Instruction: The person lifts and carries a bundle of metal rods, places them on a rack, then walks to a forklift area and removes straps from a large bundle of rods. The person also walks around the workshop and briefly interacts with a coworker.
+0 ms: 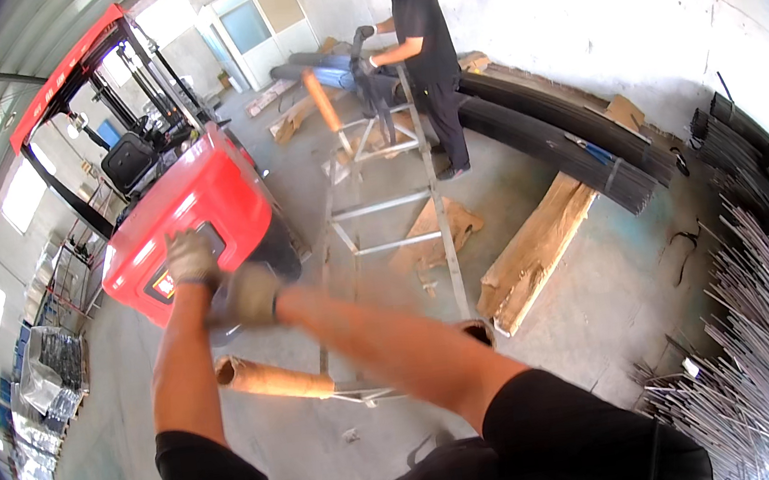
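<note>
Fingers [179, 244] are blurring, so we cannot tell whether they're gripping, and we should be steadying our beige-gloved left hand [191, 258] and right hand [249, 297] near the brown cardboard tube [276, 377] at the silver metal frame [380, 207].

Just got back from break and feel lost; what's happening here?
The person's gloved left hand and blurred right hand are close together, with a red forklift beyond them; whether they hold anything is unclear. At the far end of the metal frame, a co-worker handles a dark hanging item. A brown tube lies at the frame's near end.
</note>
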Demonstrator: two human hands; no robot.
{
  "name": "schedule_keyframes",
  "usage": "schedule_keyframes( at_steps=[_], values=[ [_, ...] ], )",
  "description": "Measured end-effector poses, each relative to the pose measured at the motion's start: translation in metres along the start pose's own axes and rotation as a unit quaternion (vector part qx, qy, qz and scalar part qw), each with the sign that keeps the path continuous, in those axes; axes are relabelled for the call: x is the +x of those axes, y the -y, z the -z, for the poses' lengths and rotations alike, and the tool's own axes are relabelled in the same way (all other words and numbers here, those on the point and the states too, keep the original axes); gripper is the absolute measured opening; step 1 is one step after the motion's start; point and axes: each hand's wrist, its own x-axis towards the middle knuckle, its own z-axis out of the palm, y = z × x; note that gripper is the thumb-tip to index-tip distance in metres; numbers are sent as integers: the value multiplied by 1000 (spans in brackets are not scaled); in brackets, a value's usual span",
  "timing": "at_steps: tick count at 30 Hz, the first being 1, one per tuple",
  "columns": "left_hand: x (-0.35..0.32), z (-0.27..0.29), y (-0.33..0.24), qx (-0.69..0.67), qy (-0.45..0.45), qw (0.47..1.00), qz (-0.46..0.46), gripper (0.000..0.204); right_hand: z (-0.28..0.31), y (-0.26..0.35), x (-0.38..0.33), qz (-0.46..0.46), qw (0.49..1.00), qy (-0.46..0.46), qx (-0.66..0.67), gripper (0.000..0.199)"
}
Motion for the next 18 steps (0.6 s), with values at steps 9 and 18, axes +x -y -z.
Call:
schedule_keyframes(
  at_steps=[9,18],
  values=[
    [-127,-77,-52,-87,163,978,-99,28,40,-70,-200,-52,996,-61,-44,53],
    [-157,-68,-206,-278,76,914,-286,33,12,-135,-264,-174,947,-18,-271,42]
  ],
)
